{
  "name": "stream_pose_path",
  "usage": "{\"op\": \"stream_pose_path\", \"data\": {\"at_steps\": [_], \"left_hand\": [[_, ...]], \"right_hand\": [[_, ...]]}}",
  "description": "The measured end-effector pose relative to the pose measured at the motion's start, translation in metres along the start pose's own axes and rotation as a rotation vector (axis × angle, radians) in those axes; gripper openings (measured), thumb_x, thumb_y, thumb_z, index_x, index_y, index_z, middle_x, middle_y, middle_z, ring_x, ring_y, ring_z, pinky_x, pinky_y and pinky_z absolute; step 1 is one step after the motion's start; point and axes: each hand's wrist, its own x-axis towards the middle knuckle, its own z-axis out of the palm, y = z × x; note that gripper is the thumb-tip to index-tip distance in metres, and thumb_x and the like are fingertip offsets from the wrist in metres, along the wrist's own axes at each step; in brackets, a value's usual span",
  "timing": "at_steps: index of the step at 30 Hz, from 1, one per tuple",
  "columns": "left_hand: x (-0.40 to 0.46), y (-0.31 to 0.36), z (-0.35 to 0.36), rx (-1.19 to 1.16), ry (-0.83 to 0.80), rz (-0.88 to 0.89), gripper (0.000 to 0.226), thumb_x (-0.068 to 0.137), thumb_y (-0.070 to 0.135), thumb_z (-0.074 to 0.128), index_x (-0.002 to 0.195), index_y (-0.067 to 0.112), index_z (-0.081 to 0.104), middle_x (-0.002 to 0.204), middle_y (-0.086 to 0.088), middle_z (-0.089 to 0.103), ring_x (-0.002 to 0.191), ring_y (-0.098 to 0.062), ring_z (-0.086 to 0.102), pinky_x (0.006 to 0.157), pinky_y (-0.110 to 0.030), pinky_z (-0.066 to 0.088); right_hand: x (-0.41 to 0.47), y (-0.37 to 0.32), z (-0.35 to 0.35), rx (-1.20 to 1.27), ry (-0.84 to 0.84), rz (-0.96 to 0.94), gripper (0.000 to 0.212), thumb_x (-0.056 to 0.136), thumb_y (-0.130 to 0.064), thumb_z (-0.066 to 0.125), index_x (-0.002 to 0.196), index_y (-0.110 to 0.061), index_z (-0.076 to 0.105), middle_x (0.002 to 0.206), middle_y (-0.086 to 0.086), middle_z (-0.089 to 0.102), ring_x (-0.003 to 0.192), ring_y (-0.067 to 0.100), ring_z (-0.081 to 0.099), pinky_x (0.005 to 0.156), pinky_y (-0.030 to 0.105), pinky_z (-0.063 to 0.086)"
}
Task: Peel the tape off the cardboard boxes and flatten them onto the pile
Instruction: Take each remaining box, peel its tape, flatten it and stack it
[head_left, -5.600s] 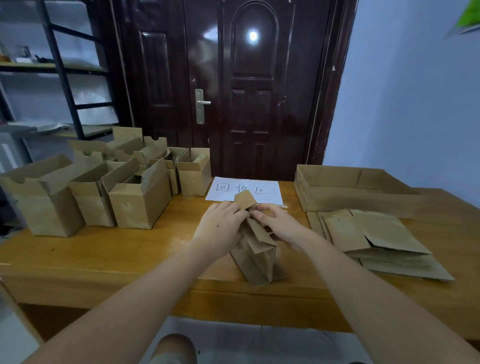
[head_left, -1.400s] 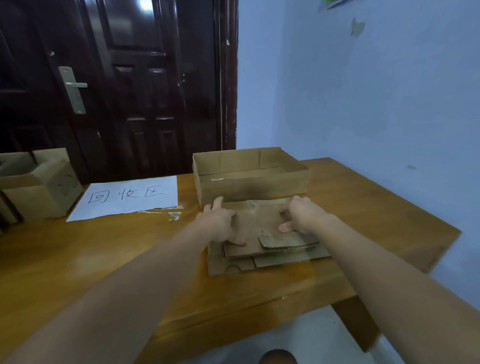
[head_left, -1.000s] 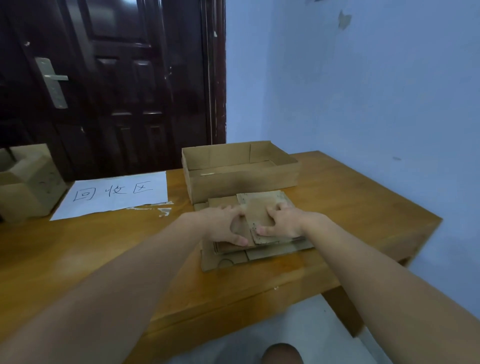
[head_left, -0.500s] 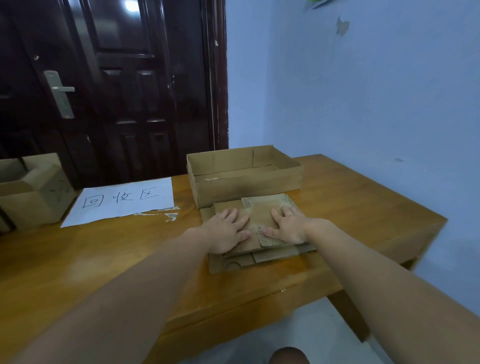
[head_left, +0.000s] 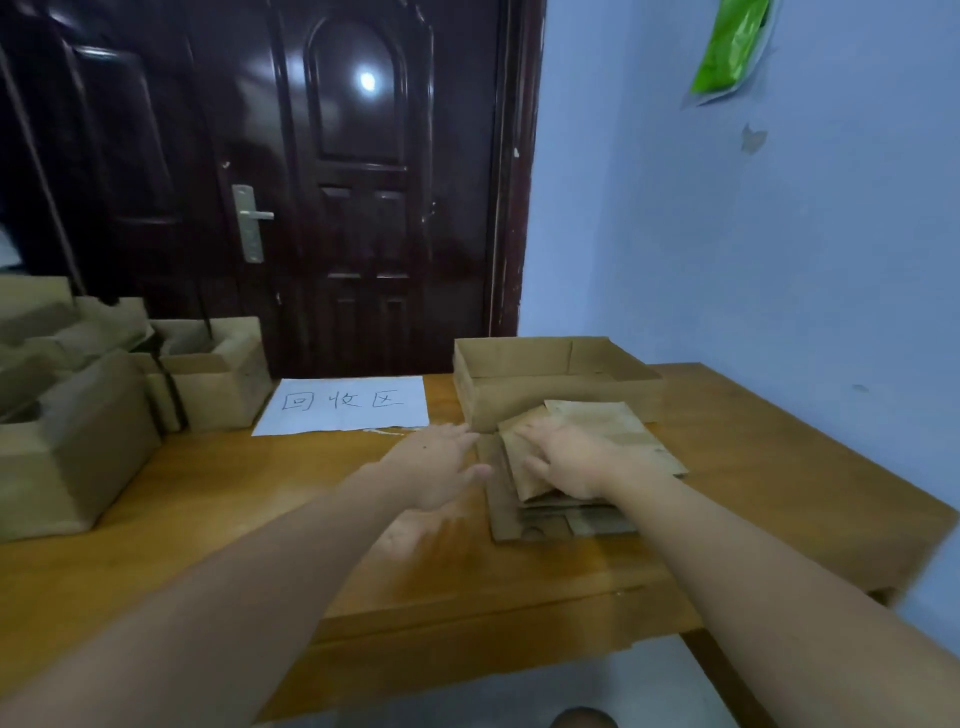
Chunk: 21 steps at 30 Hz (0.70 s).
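Observation:
A pile of flattened brown cardboard boxes (head_left: 618, 431) lies on the wooden table (head_left: 753, 483), in front of a shallow open cardboard tray (head_left: 550, 379). My right hand (head_left: 566, 457) rests flat on top of the pile, fingers straight and pointing left. Left of the pile, my left hand (head_left: 436, 467) hovers just above the table with straight fingers, holding nothing. Several standing cardboard boxes (head_left: 72, 441) wait at the table's left end.
A white paper sheet with handwritten characters (head_left: 343, 405) lies at the back middle of the table. A dark door (head_left: 363, 182) stands behind, and a blue wall (head_left: 753, 234) runs along the right. The table's right corner (head_left: 935, 519) is near the pile.
My left hand has lifted off the pile and moved left over the table. My right hand stays pressed on the pile. The view has swung left, showing the standing boxes again.

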Motion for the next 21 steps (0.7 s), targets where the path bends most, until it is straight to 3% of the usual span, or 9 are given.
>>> {"op": "stream_pose_path", "data": {"at_steps": [5, 10, 15, 21], "left_hand": [[-0.066, -0.059, -0.029, 0.063, 0.019, -0.127, 0.072, 0.104, 0.063, 0.032, 0.163, 0.024, 0.023, 0.169, -0.003, 0.024, 0.154, -0.025, 0.025, 0.125, -0.041, 0.022], [-0.137, -0.118, -0.052, 0.105, 0.03, -0.275, 0.071, 0.105, 0.06, 0.034, 0.163, 0.02, 0.023, 0.169, -0.005, 0.024, 0.153, -0.026, 0.027, 0.123, -0.039, 0.023], [-0.205, -0.176, -0.07, 0.109, 0.061, -0.414, 0.073, 0.105, 0.061, 0.034, 0.163, 0.018, 0.022, 0.17, -0.005, 0.022, 0.155, -0.022, 0.022, 0.125, -0.036, 0.016], [-0.262, -0.232, -0.087, 0.116, 0.124, -0.538, 0.074, 0.104, 0.062, 0.035, 0.163, 0.019, 0.024, 0.168, -0.005, 0.026, 0.154, -0.025, 0.024, 0.125, -0.042, 0.023]], "right_hand": [[0.033, -0.087, -0.009, 0.064, 0.072, -0.214, 0.058, 0.107, -0.044, 0.043, 0.16, -0.027, 0.029, 0.166, -0.002, 0.027, 0.154, 0.018, 0.022, 0.124, 0.039, 0.022], [0.069, -0.179, -0.009, 0.085, 0.062, -0.355, 0.061, 0.106, -0.049, 0.043, 0.161, -0.031, 0.024, 0.169, -0.004, 0.02, 0.155, 0.016, 0.016, 0.125, 0.037, 0.019], [0.088, -0.272, -0.015, 0.123, 0.072, -0.535, 0.061, 0.104, -0.047, 0.047, 0.16, -0.027, 0.029, 0.165, 0.0, 0.03, 0.152, 0.019, 0.026, 0.122, 0.038, 0.024], [0.111, -0.362, -0.017, 0.158, 0.109, -0.625, 0.066, 0.104, -0.046, 0.046, 0.162, -0.032, 0.019, 0.165, -0.002, 0.031, 0.149, 0.021, 0.034, 0.118, 0.04, 0.034]]}}
